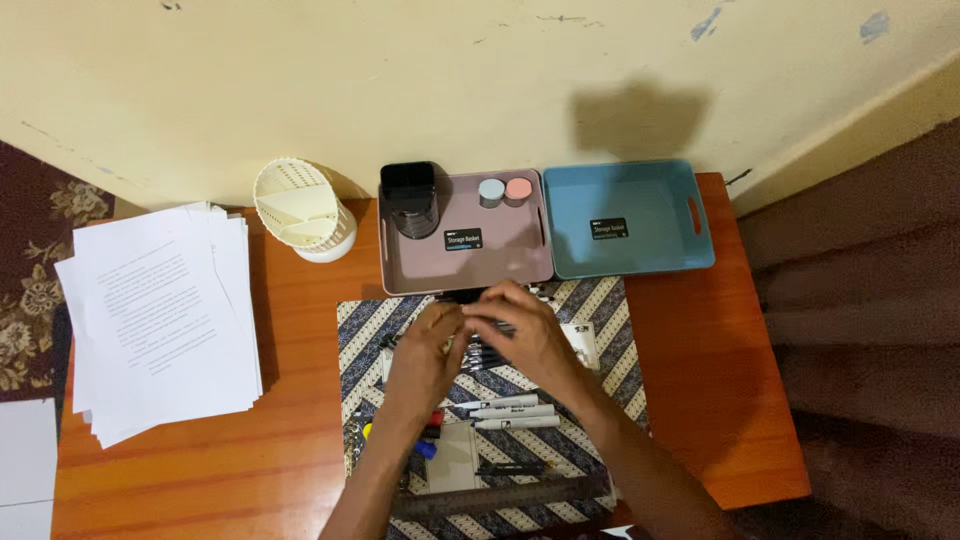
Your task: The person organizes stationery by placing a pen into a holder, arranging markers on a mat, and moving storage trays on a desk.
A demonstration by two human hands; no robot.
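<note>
My left hand (428,345) and my right hand (520,325) meet over the far half of the patterned cloth (600,310), fingertips together. Both are curled around a cluster of dark pens (487,352) lying beneath them. The fingers look partly closed, but I cannot tell whether either hand actually grips a pen or only rests on the group.

Just nearer to me than my right hand lie three white markers (515,411), side by side, roughly parallel. Nearer to me than my left hand are small red, yellow and blue items (430,435), partly hidden by my forearm; their kind is unclear. Closest to my body, a dark ruler (500,495) lies across the cloth's near edge.

Directly beyond my hands sits a mauve tray (500,265), touching the cloth's far edge. It holds a black pen cup (410,198) in its far left corner and two small round containers, one grey (491,190) and one pink (518,188), along its far wall. Beside it, beyond and right of my right hand, stands a blue tray (640,250).

Beyond and left of my left hand stands a cream slotted organiser (300,208). Well to the left lies a stack of printed paper (160,315). Everything rests on an orange-brown wooden table (720,400).
</note>
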